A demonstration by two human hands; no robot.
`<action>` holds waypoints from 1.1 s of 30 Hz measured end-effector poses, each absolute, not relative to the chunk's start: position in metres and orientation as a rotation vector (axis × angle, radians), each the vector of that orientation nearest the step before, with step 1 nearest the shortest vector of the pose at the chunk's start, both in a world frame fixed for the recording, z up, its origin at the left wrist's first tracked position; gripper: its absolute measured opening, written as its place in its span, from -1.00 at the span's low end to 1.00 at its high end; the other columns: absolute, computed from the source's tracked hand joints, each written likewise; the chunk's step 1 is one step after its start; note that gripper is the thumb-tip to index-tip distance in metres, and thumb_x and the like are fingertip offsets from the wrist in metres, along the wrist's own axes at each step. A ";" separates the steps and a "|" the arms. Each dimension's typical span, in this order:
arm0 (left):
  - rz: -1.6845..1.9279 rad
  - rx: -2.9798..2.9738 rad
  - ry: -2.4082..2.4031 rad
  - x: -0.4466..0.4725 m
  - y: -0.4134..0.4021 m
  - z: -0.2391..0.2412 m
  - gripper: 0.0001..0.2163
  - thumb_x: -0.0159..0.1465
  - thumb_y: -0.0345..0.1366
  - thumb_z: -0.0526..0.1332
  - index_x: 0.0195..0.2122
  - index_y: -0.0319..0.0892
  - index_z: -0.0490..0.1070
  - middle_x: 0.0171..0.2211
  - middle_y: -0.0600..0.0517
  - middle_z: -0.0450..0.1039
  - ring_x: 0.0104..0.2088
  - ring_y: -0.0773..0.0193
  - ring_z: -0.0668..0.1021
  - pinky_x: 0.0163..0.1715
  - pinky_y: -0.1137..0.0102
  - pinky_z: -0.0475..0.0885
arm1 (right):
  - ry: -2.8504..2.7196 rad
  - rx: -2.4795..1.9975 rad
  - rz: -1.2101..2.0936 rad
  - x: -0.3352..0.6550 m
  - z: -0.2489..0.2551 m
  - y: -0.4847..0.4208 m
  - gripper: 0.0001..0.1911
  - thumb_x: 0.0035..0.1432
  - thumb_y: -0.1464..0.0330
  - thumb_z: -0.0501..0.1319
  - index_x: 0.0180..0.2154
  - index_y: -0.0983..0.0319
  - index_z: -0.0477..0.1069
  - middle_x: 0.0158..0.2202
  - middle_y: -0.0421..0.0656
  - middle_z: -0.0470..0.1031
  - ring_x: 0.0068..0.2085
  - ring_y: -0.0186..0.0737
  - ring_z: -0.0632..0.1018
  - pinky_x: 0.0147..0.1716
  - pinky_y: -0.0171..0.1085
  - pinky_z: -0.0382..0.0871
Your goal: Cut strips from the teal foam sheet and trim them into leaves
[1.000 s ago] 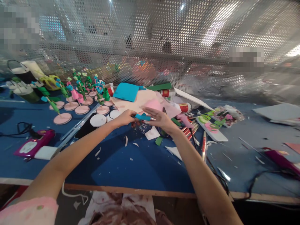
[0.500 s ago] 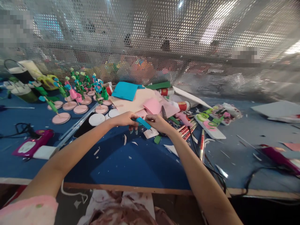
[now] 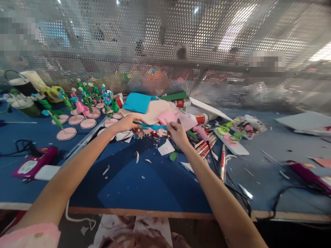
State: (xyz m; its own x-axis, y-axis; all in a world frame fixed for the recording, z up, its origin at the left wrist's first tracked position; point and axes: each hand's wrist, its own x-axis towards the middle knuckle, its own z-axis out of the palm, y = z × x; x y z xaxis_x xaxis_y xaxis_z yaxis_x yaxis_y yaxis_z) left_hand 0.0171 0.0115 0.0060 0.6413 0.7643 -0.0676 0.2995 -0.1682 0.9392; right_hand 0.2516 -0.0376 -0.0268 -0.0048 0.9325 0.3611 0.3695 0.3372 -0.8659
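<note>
A narrow blue paper strip is stretched between my two hands above the table. My left hand is closed on its left end, fingers on top. At the other end my right hand pinches the strip between thumb and fingers. Behind them lie a folded blue sheet, a beige sheet and a pink sheet. A dark, pointed tool shows partly beside my right hand; its kind I cannot make out. White and green paper scraps are scattered just below my hands.
Small paper flowers on round pink bases stand at the left. A purple device with a cable sits nearer. Right of my hands are a pink glue gun, red-and-white sticks and a white board. A perforated metal screen rises behind.
My hands have moved apart, the left one leftward and up, the right one slightly right. The blue strip, tilted before, is now drawn out nearly level between them.
</note>
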 end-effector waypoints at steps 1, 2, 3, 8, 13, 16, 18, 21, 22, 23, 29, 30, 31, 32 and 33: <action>0.528 1.750 0.876 0.017 0.012 0.006 -0.60 0.00 -0.19 0.34 -0.14 -0.24 0.43 -0.39 -0.05 0.55 -0.57 0.36 0.54 -0.52 0.47 0.43 | -1.541 -1.207 0.692 0.251 -0.028 -0.037 -0.43 -0.01 -0.15 0.06 -0.69 0.19 0.15 -0.76 -0.26 0.22 -0.69 -0.40 0.21 -0.65 -0.34 0.07; 0.521 1.759 0.880 0.017 0.012 0.005 -0.61 0.01 -0.19 0.34 -0.15 -0.24 0.43 -0.37 -0.06 0.55 -0.55 0.34 0.55 -0.50 0.46 0.43 | -1.521 -1.200 0.715 0.249 -0.028 -0.038 -0.43 -0.03 -0.15 0.07 -0.67 0.19 0.16 -0.74 -0.26 0.25 -0.69 -0.40 0.22 -0.66 -0.34 0.07; 0.499 1.777 0.878 0.018 0.011 0.005 -0.62 0.02 -0.18 0.33 -0.16 -0.25 0.43 -0.36 -0.07 0.55 -0.52 0.32 0.56 -0.49 0.45 0.43 | -1.517 -1.194 0.750 0.248 -0.028 -0.038 -0.44 -0.04 -0.16 0.07 -0.66 0.19 0.18 -0.73 -0.25 0.28 -0.70 -0.39 0.23 -0.68 -0.34 0.07; 0.383 1.980 0.834 0.028 0.002 0.003 -0.68 0.01 -0.20 0.32 -0.23 -0.24 0.46 -0.28 -0.08 0.55 -0.34 0.23 0.57 -0.37 0.45 0.40 | -1.630 -1.195 0.810 0.238 -0.030 -0.044 -0.52 0.02 -0.07 0.09 -0.62 0.20 0.24 -0.70 -0.21 0.35 -0.69 -0.35 0.30 -0.66 -0.33 0.14; 0.463 2.029 0.807 0.028 0.002 -0.002 -0.49 -0.03 -0.18 0.34 -0.03 -0.19 0.35 -0.01 -0.16 0.43 -0.08 0.14 0.51 -0.27 0.47 0.38 | -1.744 -1.154 0.600 0.236 -0.034 -0.044 -0.59 0.12 0.09 0.06 -0.61 0.22 0.26 -0.67 -0.23 0.34 -0.60 -0.35 0.31 -0.53 -0.33 0.18; 0.542 2.070 0.798 0.029 0.000 -0.002 -0.37 -0.11 -0.20 0.39 0.02 -0.18 0.30 0.09 -0.22 0.32 0.00 0.09 0.45 -0.21 0.42 0.38 | -1.767 -1.140 0.608 0.235 -0.035 -0.045 -0.60 0.14 0.11 0.04 -0.61 0.21 0.24 -0.67 -0.24 0.30 -0.59 -0.35 0.30 -0.53 -0.33 0.16; 0.512 2.064 0.773 0.034 -0.004 0.000 -0.43 -0.06 -0.20 0.37 0.00 -0.20 0.31 0.05 -0.22 0.36 -0.05 0.11 0.49 -0.21 0.39 0.39 | -1.753 -1.144 0.641 0.232 -0.035 -0.046 -0.59 0.13 0.09 0.04 -0.62 0.21 0.22 -0.68 -0.24 0.28 -0.60 -0.35 0.29 -0.55 -0.33 0.14; 0.444 2.014 0.853 0.042 -0.011 0.002 -0.59 0.04 -0.21 0.28 -0.09 -0.25 0.34 -0.12 -0.18 0.46 -0.26 0.20 0.55 -0.30 0.37 0.41 | -1.728 -1.168 0.632 0.228 -0.034 -0.049 -0.57 0.12 0.07 0.06 -0.63 0.20 0.19 -0.70 -0.25 0.24 -0.62 -0.36 0.26 -0.57 -0.33 0.10; 0.435 1.983 0.897 0.044 -0.013 0.001 -0.62 0.06 -0.22 0.26 -0.10 -0.25 0.32 -0.17 -0.16 0.47 -0.36 0.23 0.55 -0.36 0.38 0.41 | -1.723 -1.180 0.609 0.226 -0.034 -0.050 -0.56 0.11 0.06 0.06 -0.65 0.20 0.16 -0.71 -0.26 0.21 -0.63 -0.37 0.24 -0.58 -0.33 0.08; 0.435 1.956 0.938 0.046 -0.015 0.001 -0.63 0.07 -0.24 0.24 -0.11 -0.25 0.31 -0.21 -0.13 0.48 -0.45 0.28 0.54 -0.42 0.39 0.40 | -1.719 -1.194 0.581 0.224 -0.034 -0.051 -0.53 0.11 0.05 0.06 -0.67 0.20 0.11 -0.72 -0.27 0.16 -0.63 -0.38 0.21 -0.59 -0.33 0.06; 0.511 2.158 1.067 0.046 -0.014 -0.007 -0.77 -0.03 -0.32 0.33 -0.36 -0.23 0.38 -0.52 0.03 0.48 -0.57 0.32 0.47 -0.54 0.48 0.29 | -1.655 -1.229 0.725 0.217 -0.037 -0.051 -0.42 0.06 -0.11 0.00 -0.69 0.17 -0.02 -0.77 -0.30 0.03 -0.66 -0.41 0.14 -0.65 -0.33 -0.02; 0.505 2.169 1.077 0.045 -0.013 -0.007 -0.78 -0.03 -0.29 0.34 -0.37 -0.23 0.39 -0.54 0.03 0.48 -0.59 0.32 0.46 -0.56 0.48 0.28 | -1.646 -1.227 0.757 0.217 -0.038 -0.050 -0.42 0.05 -0.13 0.00 -0.69 0.17 -0.01 -0.77 -0.30 0.04 -0.67 -0.41 0.14 -0.66 -0.33 -0.02; 0.496 2.163 1.075 0.045 -0.012 -0.007 -0.77 0.00 -0.24 0.32 -0.35 -0.24 0.40 -0.56 0.03 0.48 -0.63 0.34 0.43 -0.58 0.48 0.26 | -1.636 -1.227 0.769 0.216 -0.039 -0.050 -0.42 0.04 -0.14 0.00 -0.69 0.17 0.00 -0.78 -0.30 0.05 -0.67 -0.41 0.15 -0.66 -0.33 -0.02; 0.496 2.154 1.050 0.044 -0.012 -0.006 -0.74 0.05 -0.18 0.29 -0.31 -0.25 0.41 -0.56 0.02 0.49 -0.67 0.36 0.41 -0.59 0.48 0.25 | -1.622 -1.232 0.764 0.216 -0.040 -0.050 -0.42 0.03 -0.15 0.00 -0.69 0.17 0.01 -0.78 -0.30 0.06 -0.68 -0.41 0.15 -0.67 -0.33 -0.02; 0.506 2.155 0.998 0.043 -0.012 -0.004 -0.70 0.10 -0.12 0.25 -0.27 -0.26 0.41 -0.56 0.01 0.49 -0.67 0.36 0.40 -0.59 0.48 0.25 | -1.603 -1.237 0.750 0.217 -0.041 -0.049 -0.42 0.02 -0.15 0.01 -0.69 0.17 0.01 -0.78 -0.30 0.07 -0.68 -0.41 0.15 -0.67 -0.33 -0.03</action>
